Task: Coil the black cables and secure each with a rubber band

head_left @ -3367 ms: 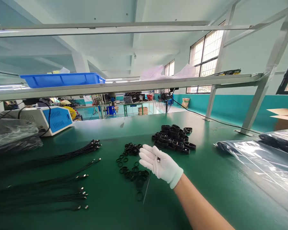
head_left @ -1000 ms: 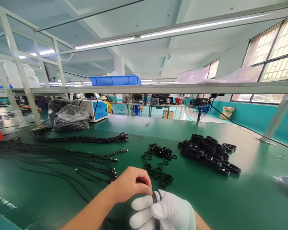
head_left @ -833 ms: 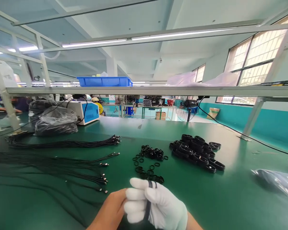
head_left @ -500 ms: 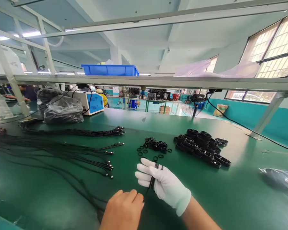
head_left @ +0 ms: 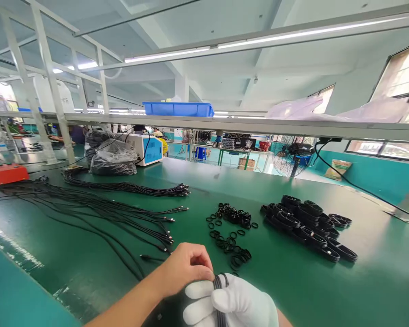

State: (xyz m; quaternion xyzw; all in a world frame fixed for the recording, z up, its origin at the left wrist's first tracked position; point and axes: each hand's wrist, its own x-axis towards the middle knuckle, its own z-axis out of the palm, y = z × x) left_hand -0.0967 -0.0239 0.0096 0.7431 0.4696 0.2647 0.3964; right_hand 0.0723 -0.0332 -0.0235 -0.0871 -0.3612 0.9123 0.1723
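My right hand point(head_left: 241, 299), in a white glove, is closed round a coiled black cable point(head_left: 220, 290) at the bottom of the head view. A thin black ring sits on one gloved finger beside the coil. My bare left hand point(head_left: 187, 270) pinches at the coil's upper end, thumb and fingertips against it. Its fingertips partly hide what they grip. Just beyond both hands lie loose black rings point(head_left: 230, 245) and a denser pile of rings point(head_left: 236, 215). To the left, loose black cables point(head_left: 122, 211) stretch across the green table with their plugs pointing right.
Wound cable coils point(head_left: 306, 227) are heaped at the right. A second cable bundle point(head_left: 132, 188), black plastic bags point(head_left: 112, 156) and a blue-white machine point(head_left: 150, 149) stand at the back left. A red box point(head_left: 7, 173) is far left. An overhead shelf point(head_left: 191, 121) carries a blue tray point(head_left: 179, 109).
My left hand has moved up and right onto the coil at the gloved hand. The cable is now wound into a thicker coil. The view has shifted, showing more of the left side.
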